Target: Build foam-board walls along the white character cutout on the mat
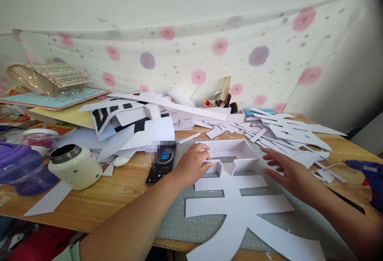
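A flat white foam-board character (239, 205) with several crossbars lies on a grey cutting mat (179, 221). Thin upright white strips (227, 146) form walls around its top part, with a gap in the near side. My left hand (193, 164) is at the left end of these walls, its fingers and thumb curled around the corner; the exact contact is partly hidden by the fingers. Off the right end of the walls, my right hand (281, 167) hovers with its fingers spread and nothing in them.
A phone (163, 163) lies left of the mat. Further left stand a cream jar (74, 167) and a purple-lidded container (22, 169). White sheets (140, 129) and offcuts (266, 133) are piled behind. A blue glue gun (369, 177) lies at the right.
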A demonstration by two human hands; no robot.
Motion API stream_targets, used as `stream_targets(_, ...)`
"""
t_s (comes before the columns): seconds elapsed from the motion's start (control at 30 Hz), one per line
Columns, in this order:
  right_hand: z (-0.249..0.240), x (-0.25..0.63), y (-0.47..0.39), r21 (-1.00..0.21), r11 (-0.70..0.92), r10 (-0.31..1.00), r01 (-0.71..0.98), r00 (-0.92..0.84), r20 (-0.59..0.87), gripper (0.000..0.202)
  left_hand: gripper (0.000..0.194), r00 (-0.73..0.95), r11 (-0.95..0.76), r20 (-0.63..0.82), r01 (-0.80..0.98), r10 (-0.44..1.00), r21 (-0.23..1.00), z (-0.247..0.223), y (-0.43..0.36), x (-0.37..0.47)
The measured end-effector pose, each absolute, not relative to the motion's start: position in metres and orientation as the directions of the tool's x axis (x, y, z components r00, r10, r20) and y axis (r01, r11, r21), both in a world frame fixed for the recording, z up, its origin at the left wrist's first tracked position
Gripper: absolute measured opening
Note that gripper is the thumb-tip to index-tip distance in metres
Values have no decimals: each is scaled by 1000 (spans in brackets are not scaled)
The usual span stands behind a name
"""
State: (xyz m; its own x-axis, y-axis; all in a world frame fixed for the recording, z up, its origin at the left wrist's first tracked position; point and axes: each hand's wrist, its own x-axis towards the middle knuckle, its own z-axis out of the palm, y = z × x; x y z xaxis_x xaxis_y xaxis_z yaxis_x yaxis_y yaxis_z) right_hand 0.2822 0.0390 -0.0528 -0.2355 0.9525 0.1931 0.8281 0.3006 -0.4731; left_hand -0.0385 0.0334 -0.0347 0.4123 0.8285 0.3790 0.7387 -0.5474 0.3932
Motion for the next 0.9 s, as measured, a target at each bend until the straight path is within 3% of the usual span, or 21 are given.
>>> stream_targets(0.13,-50,269,36,-491,349,937,798,-280,210,49,4,388,-545,401,717,830,434,-37,34,-37)
stream_targets(0.37,-43,258,37,-400,381,918,834,-289,272,35,2,329,-514,418,709,847,483,-39,37,-36)
stream_targets(0.63,-31,245,32,-427,447,888,786,-334,315,31,8,344,-546,486,751,803,371,-38,43,-40)
stream_targets(0.9,-35,270,51,-453,221,945,864,-75,318,32,21,348,-593,568,735,746,329,-47,55,-45)
